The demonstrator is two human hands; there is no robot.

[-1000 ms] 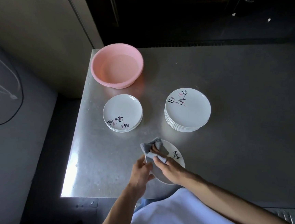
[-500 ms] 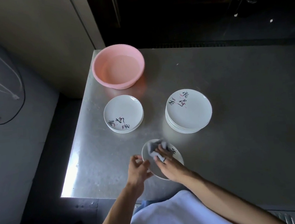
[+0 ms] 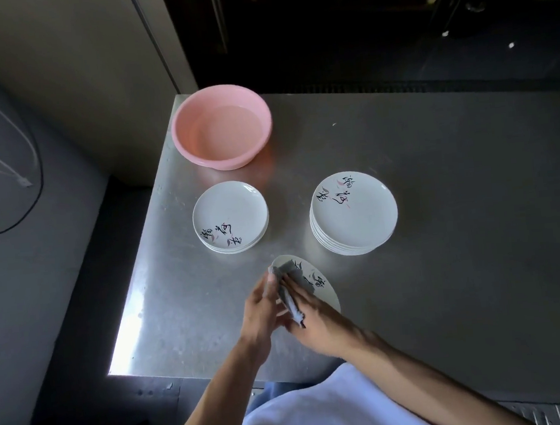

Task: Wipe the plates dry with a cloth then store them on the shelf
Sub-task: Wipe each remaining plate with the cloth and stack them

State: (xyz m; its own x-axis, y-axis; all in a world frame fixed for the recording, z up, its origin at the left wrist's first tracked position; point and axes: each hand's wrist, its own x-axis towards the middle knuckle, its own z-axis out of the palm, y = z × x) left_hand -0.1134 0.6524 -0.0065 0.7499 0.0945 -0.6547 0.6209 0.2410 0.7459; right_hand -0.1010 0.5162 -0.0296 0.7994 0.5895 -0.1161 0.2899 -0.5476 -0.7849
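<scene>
A white plate [image 3: 324,288] with black and pink brush marks is held tilted above the metal table's near edge. My left hand [image 3: 263,310] grips its left rim, thumb up along the edge. My right hand [image 3: 315,321] presses a grey cloth [image 3: 290,289] against the plate's face, fingers lying over the cloth, whose tail hangs down between both hands. A low stack of the same plates [image 3: 231,216] sits left of centre. A taller stack of plates [image 3: 354,212] sits to its right.
A pink plastic basin [image 3: 221,126] holding water stands at the table's [image 3: 459,230] far left corner. The table's left edge drops to a dark floor gap beside a wall. Dark shelving lies beyond the far edge.
The plate has tipped more on edge and turned in my left hand. The cloth under my right hand slid from the plate's upper part down across its left side.
</scene>
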